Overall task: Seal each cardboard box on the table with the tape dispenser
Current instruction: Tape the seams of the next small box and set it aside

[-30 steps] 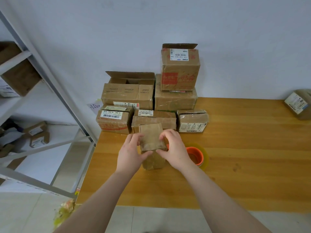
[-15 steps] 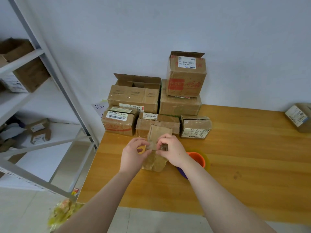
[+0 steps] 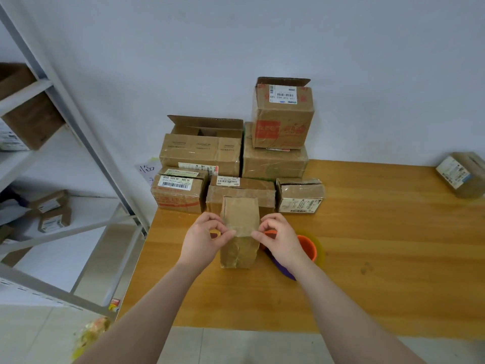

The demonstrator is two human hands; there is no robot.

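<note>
Both hands are on the small box [image 3: 240, 232], which stands upright on the tabletop [image 3: 380, 258]. My left hand [image 3: 202, 241] pinches its left edge with thumb and forefinger, and my right hand [image 3: 282, 241] does the same on its right edge. The other fingers are curled and hold nothing else. There's a glossy patch between the pinches, probably tape. My guess is I'm holding it this way to press the strip ends down and keep the box steady.

The tape dispenser [image 3: 307, 248], orange with a purple handle, lies just right of the small box, partly hidden by my right hand. It's set down, likely parked close for the next box.

The small box is closed, contents hidden. Right behind it is the pile of boxes [image 3: 274, 161] against the wall. In that pile, behind and left of the small box, an open box [image 3: 202, 151] has its flaps up. Its inside is dark with only cardboard showing, and I can't tell if anything is in it. Behind and right, on top of the pile, a flap-up box [image 3: 283, 119] has its inside hidden. These two look unsealed. Well right of the small box sits a lone box [image 3: 463, 174].
</note>
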